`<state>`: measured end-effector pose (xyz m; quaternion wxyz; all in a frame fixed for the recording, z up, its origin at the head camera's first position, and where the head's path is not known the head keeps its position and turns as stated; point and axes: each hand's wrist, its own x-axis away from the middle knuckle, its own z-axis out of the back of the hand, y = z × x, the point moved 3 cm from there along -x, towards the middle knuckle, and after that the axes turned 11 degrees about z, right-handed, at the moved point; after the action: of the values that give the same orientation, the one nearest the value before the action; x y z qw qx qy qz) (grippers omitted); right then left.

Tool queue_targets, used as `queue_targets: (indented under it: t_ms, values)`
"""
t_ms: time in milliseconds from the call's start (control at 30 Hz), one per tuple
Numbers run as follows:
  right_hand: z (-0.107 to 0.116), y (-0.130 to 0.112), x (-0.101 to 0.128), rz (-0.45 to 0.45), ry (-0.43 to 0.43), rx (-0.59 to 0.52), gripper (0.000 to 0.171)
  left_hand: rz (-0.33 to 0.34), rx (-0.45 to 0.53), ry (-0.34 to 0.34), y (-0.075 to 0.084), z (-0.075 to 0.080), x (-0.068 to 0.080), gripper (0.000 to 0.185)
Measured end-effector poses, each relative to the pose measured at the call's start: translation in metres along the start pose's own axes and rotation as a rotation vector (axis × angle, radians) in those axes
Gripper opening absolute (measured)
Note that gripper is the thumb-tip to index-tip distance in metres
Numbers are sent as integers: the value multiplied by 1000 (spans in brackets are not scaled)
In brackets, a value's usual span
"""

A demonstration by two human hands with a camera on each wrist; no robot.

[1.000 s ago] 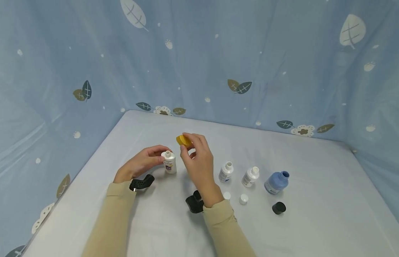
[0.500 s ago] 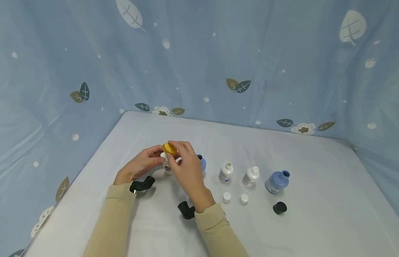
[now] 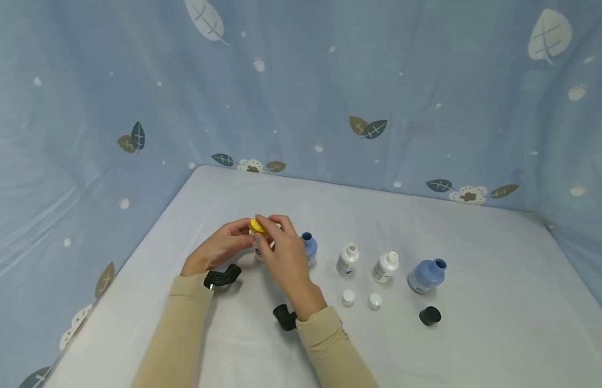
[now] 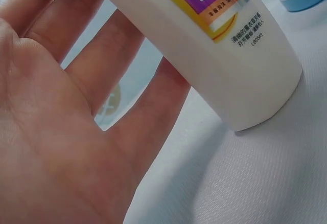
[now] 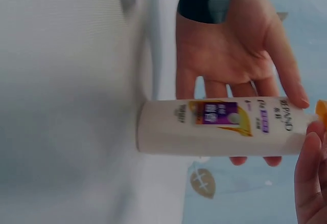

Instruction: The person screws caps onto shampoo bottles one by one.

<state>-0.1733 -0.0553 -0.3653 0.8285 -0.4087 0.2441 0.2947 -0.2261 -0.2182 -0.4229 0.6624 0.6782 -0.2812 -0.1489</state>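
Note:
A small white bottle [image 3: 258, 249] with a purple and yellow label stands on the table, and my left hand [image 3: 233, 240] grips it from the left. My right hand [image 3: 276, 237] pinches a yellow cap [image 3: 256, 226] and holds it on the bottle's top. The left wrist view shows the white bottle [image 4: 219, 55] leaning against my fingers [image 4: 102, 96], its base on the cloth. In the right wrist view the white bottle [image 5: 219, 127] lies across my left hand's fingers [image 5: 240, 55], and the yellow cap [image 5: 321, 109] is at its neck by my right fingertips [image 5: 311, 178].
Right of my hands stand a small blue bottle [image 3: 309, 248], two open white bottles [image 3: 346, 260] [image 3: 385, 267] and a larger blue bottle [image 3: 427, 276]. Two white caps [image 3: 348, 297] [image 3: 375, 300] and a black cap [image 3: 429, 316] lie in front. Blue curtain walls [image 3: 330, 97] enclose the white table [image 3: 475, 334].
My right hand carried the yellow cap left and down onto the top of the white bottle. The small blue bottle behind it came into view. My left hand kept its hold.

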Motion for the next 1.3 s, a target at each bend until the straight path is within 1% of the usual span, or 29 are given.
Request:
queue_targets:
  t_ms: [100, 233, 400, 567, 667, 767, 933, 1167, 1300]
  values:
    - [-2, 0, 1, 4, 2, 16, 34, -2, -7, -6, 1, 0, 0, 31]
    - [-6, 0, 2, 7, 14, 42, 34, 21, -22, 24, 0, 1, 1, 36]
    - [-10, -1, 3, 15, 22, 51, 34, 35, -38, 49, -2, 1, 4, 35]
    - [-9, -1, 4, -10, 22, 48, 34, 41, -53, 44, 1, -1, 3, 35]
    - [-8, -1, 3, -32, 11, 51, 35, 34, -61, 36, 4, -2, 3, 38]
    - [-7, -2, 4, -46, -7, 51, 35, 35, -66, 43, 5, -3, 3, 40]
    - [-9, -4, 3, -46, -8, 31, 43, 51, -66, 59, 5, -1, 6, 39]
    - [-10, -4, 2, -19, 29, 22, 39, 20, -82, 60, 5, 1, 8, 40]
    - [-9, -3, 6, -61, 38, 6, 41, 0, -96, 22, 4, -2, 5, 38]
